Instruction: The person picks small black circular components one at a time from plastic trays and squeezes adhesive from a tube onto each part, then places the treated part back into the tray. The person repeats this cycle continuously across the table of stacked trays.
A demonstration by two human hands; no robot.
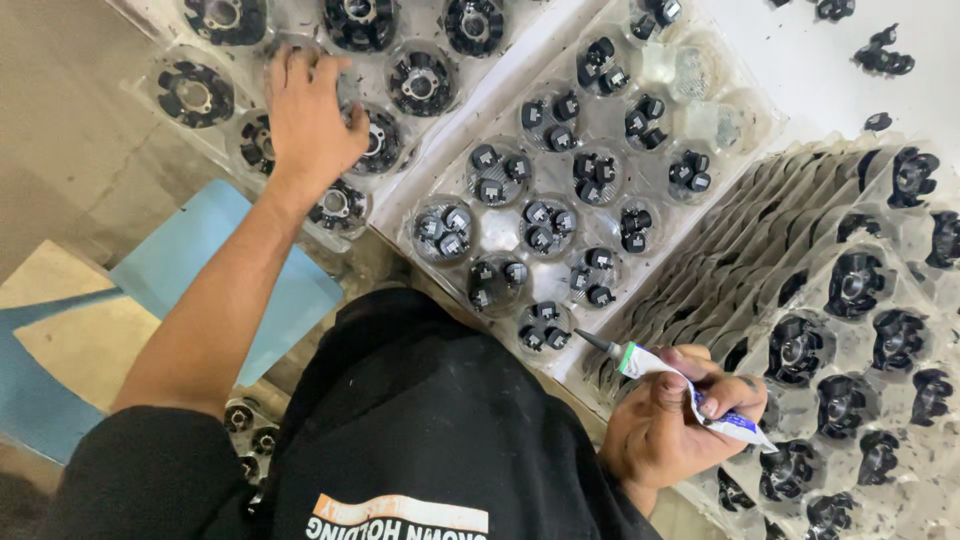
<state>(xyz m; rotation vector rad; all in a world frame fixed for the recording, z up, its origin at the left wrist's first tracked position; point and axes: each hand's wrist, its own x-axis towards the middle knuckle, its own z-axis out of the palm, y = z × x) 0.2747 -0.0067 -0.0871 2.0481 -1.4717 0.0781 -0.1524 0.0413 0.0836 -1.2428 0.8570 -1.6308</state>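
Observation:
My left hand (308,108) reaches far up to a clear plastic tray (160,70) of round black parts with metal centres and rests on one of them (378,140); whether it grips the part is unclear. My right hand (672,420) is closed around a small white and blue squeeze tube (690,392) with a dark pointed nozzle (595,343) aimed left. The nozzle tip is just below a middle tray (735,130) whose cups hold pairs or threes of small black pieces (545,330).
A stack of clear trays (850,290) with larger black ring parts fills the right side. Loose black parts (882,58) lie on the white surface at the top right. Blue sheets (215,255) and cardboard (80,330) lie at left. My black shirt (420,420) fills the bottom.

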